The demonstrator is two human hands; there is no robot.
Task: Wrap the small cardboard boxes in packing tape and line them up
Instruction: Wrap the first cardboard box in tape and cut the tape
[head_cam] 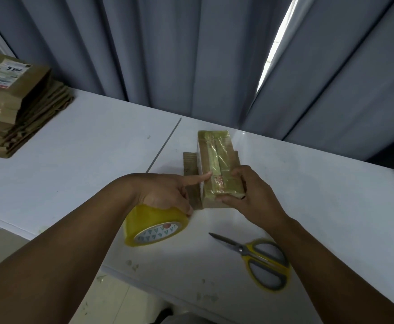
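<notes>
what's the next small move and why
Probably press the tape flat along the box with the left index finger: it touches the box top, while the left hand holds the roll and the right hand grips the near end.

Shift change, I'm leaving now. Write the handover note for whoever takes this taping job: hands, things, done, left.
Left hand grips the tape roll, index finger pressing tape onto the box. Right hand grips the box's near end.
The box sits on cardboard pieces on the table; scissors lie near right; a cardboard stack stands far left.
Done: tape strips run along the box's top.
Left: finish this wrap, cut the tape if it is attached, line the boxes up; no row shows yet.
</notes>
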